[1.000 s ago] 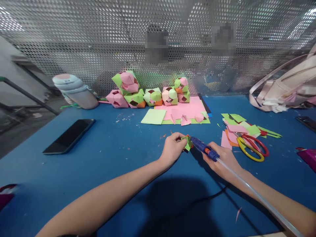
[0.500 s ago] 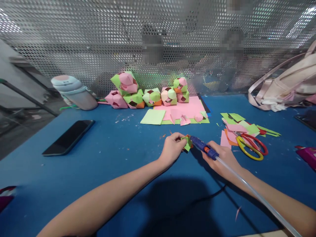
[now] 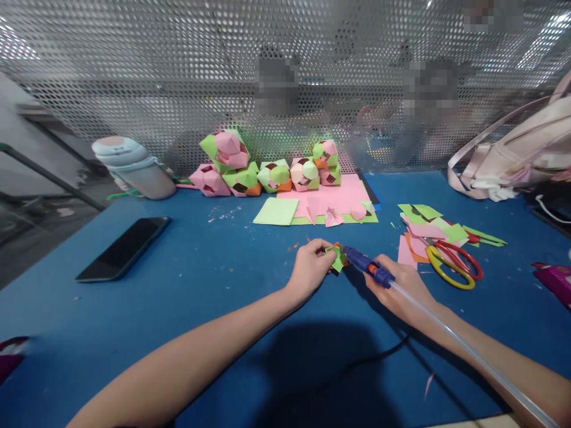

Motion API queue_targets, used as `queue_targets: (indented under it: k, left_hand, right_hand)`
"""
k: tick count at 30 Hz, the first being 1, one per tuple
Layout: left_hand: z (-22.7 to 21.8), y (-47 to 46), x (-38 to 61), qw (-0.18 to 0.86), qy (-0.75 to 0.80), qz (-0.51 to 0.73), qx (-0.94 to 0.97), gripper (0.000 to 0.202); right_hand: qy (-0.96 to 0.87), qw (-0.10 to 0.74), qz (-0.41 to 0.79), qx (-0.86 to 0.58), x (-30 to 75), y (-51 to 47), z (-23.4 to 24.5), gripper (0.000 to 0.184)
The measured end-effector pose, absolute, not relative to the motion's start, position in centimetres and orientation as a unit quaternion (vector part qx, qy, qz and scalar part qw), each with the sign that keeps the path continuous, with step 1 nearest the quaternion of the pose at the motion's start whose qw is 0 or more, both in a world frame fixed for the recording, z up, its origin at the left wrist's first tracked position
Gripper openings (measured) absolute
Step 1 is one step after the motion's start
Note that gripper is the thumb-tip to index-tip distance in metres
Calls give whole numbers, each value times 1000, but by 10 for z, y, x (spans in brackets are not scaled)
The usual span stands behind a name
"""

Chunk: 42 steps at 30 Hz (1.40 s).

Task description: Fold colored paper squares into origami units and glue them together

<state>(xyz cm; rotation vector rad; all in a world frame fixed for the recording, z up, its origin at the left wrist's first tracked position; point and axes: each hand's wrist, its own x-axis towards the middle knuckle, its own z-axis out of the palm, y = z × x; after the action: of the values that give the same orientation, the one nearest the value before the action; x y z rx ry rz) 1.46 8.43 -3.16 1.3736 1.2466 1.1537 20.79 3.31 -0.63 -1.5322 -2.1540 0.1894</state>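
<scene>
My left hand pinches a small folded paper piece in green and orange, held just over the blue table. In my right hand is a dark blue hot glue gun, its fingers wrapped round the body. The gun's nozzle points left and meets the right side of the paper piece; whether it touches cannot be made out. A long clear glue stick runs out of the gun's rear, over my right forearm. Beneath, a dark cord lies on the table.
Folded paper balls stand stacked at the back, beside pink paper sheets and a pale green pad. Scissors lie among paper scraps at right. A phone and a bottle are left; a bag stands back right.
My hands, the paper piece and the glue gun stay almost where they were. At the far right edge, a dark item with a white cord has come into view.
</scene>
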Motion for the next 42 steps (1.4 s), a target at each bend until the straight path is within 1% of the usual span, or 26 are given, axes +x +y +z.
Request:
queue_targets:
  k: [7, 12, 14, 19, 25, 29, 33, 37, 39, 42]
  left_hand:
    - [-28, 84, 15, 469, 504, 480, 544, 7]
    - [-22, 82, 12, 495, 503, 500, 502, 7]
    - [-19, 80, 13, 512, 496, 507, 484, 8]
    - [-10, 69, 17, 574, 464, 519, 430, 8]
    - [-3, 52, 24, 651, 423, 516, 361, 11]
    - [-1, 42, 29, 668, 419, 506, 349, 12]
    - [-3, 42, 29, 648, 434, 504, 372, 10]
    - [-8, 57, 22, 571, 469, 520, 428, 7]
    - [-10, 67, 16, 520, 496, 524, 458, 6]
    - [-12, 77, 10, 485, 510, 527, 476, 5]
  right_hand:
    - [-785, 255, 83, -558, 207, 33, -7, 9]
    - [-714, 315, 125, -613, 211, 40, -5, 18]
    - [-700, 325, 129, -622, 213, 47, -5, 23]
    - [-716, 288, 103, -627, 215, 70, -13, 34]
    - [-743, 254, 67, -615, 217, 76, -18, 38]
    - [-745, 250, 89, -612, 220, 71, -13, 39]
    - [-737, 290, 139, -594, 216, 71, -11, 33]
    - [-714, 307, 174, -605, 212, 63, -5, 31]
    - [-714, 315, 175, -600, 211, 53, 0, 32]
    - [-741, 321, 140, -573, 208, 40, 4, 29]
